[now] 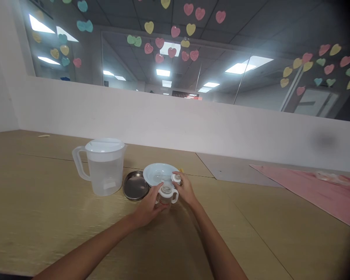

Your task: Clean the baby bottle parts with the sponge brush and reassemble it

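My left hand (149,205) is closed around a small clear cup (165,197) with a white rim and white handles, standing upright with its mouth uncovered. Just behind and to the right of it, my right hand (185,188) holds a small white lid (176,178) between its fingers, apart from the cup. A pale blue-white bowl (156,170) lies right behind both hands. Left of it sits a round, shallow metal dish (136,186).
A large translucent pitcher (105,173) with a white lid stands to the left on the wooden table (46,210). At the right lies a pink cloth (315,186) with a clear packet on it. A low white wall (163,120) runs behind the table.
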Available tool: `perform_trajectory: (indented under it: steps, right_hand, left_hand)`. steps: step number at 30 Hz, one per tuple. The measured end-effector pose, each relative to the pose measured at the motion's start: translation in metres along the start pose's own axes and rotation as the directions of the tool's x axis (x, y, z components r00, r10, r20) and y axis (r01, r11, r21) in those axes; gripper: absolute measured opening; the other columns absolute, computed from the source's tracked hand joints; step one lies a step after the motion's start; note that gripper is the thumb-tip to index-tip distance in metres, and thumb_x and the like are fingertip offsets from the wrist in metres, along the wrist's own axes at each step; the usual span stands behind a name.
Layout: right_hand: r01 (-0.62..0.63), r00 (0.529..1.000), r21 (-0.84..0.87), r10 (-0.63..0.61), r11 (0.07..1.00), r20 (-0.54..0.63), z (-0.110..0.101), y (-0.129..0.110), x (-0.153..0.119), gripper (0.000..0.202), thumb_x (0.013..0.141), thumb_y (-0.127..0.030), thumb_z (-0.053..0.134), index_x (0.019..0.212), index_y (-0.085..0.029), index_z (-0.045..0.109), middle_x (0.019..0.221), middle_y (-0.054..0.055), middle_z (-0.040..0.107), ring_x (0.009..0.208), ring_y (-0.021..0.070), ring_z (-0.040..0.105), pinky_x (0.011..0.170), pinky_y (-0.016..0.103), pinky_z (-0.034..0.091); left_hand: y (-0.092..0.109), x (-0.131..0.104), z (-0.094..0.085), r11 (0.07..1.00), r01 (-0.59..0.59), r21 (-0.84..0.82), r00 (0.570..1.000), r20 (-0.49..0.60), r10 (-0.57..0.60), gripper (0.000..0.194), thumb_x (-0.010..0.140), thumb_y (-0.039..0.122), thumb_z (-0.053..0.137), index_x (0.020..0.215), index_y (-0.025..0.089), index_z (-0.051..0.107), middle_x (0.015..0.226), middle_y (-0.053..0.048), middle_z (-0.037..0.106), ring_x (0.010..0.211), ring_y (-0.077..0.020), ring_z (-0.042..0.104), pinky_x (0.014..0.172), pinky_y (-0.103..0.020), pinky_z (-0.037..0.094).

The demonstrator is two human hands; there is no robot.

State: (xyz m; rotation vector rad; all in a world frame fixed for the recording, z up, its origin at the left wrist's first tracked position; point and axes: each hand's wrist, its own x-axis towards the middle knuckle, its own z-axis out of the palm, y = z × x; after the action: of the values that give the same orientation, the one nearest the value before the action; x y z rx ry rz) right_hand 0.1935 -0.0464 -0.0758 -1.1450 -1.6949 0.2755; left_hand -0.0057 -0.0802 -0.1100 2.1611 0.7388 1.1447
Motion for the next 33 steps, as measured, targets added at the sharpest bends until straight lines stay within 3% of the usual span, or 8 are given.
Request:
perform_trajectory:
  steps: [5,9,14,18,23,29,33]
  right_hand:
    - [-0.016,0.998,-0.02,0.017,1.0,0.053,-0.001,0.003,-0.001,0.035,0.073,-0.028,0.055,0.108,-0.022,0.057,0.114,0.006,0.058,0.11,0.0239,0.05,0.097,0.044,0.037]
    - [-0.025,0.999,-0.093,0.027,0.995,0.023,-0.001,0.008,-0.001,0.036,0.074,-0.028,0.054,0.109,-0.022,0.057,0.114,0.007,0.059,0.112,0.0253,0.049,0.098,0.047,0.035]
    - [0.025,1.0,-0.063,-0.025,0.998,0.011,0.003,0.013,0.0,0.037,0.073,-0.026,0.052,0.11,-0.02,0.056,0.114,0.008,0.058,0.109,0.0235,0.052,0.094,0.042,0.04]
    - [0.031,0.997,-0.04,-0.034,0.999,-0.064,0.003,0.012,0.0,0.038,0.075,-0.031,0.053,0.112,-0.021,0.052,0.115,0.008,0.058,0.108,0.0223,0.053,0.092,0.04,0.042]
    - [-0.04,0.983,-0.02,0.036,0.999,-0.178,-0.001,0.001,0.0,0.042,0.075,-0.037,0.058,0.112,-0.019,0.049,0.103,0.007,0.062,0.091,0.0201,0.059,0.082,0.037,0.046]
    - [0.075,0.927,-0.193,-0.14,0.978,-0.349,-0.009,-0.024,0.001,0.032,0.071,-0.038,0.065,0.095,-0.018,0.058,0.098,0.008,0.06,0.094,0.0224,0.054,0.083,0.039,0.045]
    - [0.155,0.892,-0.222,-0.233,0.963,-0.387,-0.008,-0.047,-0.002,0.029,0.072,-0.033,0.065,0.096,-0.019,0.059,0.097,0.008,0.057,0.092,0.0213,0.055,0.08,0.037,0.048]
  left_hand:
    - [-0.003,0.0,0.001,1.0,-0.011,0.004,1.0,0.004,0.011,0.069,0.082,0.037,0.059,0.141,0.024,0.025,0.136,-0.014,0.039,0.121,-0.0279,0.041,0.099,-0.044,0.039]
    - [-0.004,0.0,0.001,1.0,-0.027,0.014,1.0,-0.002,0.027,0.069,0.082,0.036,0.058,0.141,0.024,0.024,0.137,-0.014,0.037,0.125,-0.0278,0.037,0.101,-0.045,0.036]
    - [-0.001,-0.001,0.0,1.0,-0.019,0.012,1.0,0.0,0.019,0.068,0.082,0.036,0.057,0.141,0.023,0.026,0.136,-0.014,0.038,0.121,-0.0281,0.042,0.097,-0.045,0.041]
    - [-0.001,-0.001,0.0,0.999,-0.029,0.032,1.0,-0.01,0.03,0.067,0.082,0.037,0.058,0.14,0.024,0.027,0.137,-0.014,0.039,0.122,-0.0287,0.042,0.095,-0.043,0.043]
    - [-0.001,-0.001,0.0,0.997,-0.037,0.07,0.999,-0.027,0.039,0.068,0.081,0.04,0.058,0.14,0.021,0.029,0.133,-0.015,0.044,0.113,-0.0267,0.05,0.089,-0.04,0.048]
    - [-0.002,-0.002,0.001,0.98,-0.08,0.181,0.995,-0.046,0.09,0.074,0.082,0.042,0.056,0.142,0.02,0.019,0.135,-0.016,0.04,0.121,-0.0276,0.044,0.09,-0.041,0.047]
    - [-0.004,-0.001,0.0,0.959,-0.116,0.259,0.976,-0.151,0.158,0.08,0.08,0.043,0.058,0.143,0.019,0.014,0.132,-0.018,0.043,0.114,-0.0276,0.05,0.091,-0.044,0.045]
